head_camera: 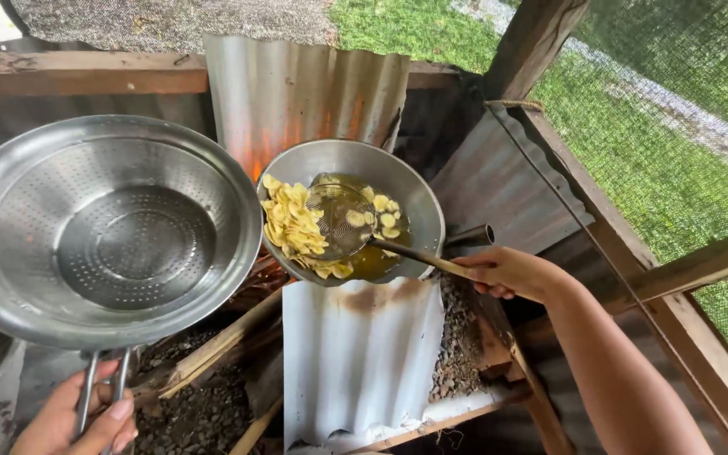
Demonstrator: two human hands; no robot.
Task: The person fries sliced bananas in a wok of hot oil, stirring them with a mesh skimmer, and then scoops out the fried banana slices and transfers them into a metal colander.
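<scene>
My left hand (77, 421) grips the wire handle of a large steel perforated strainer bowl (111, 227), held up at the left and tilted toward me, empty. My right hand (503, 274) holds the wooden handle of a mesh skimmer (340, 221) that dips into a metal wok (414, 198) of oil. Several yellow chips (292, 223) are piled against the wok's left side, and a few float by the skimmer.
Corrugated metal sheets (355, 354) shield the wok in front and behind (305, 93). Firewood sticks (212, 350) and ash lie below. A wooden post (532, 42) and rail (701, 265) frame green netting at the right. A thin rod (566, 202) leans there.
</scene>
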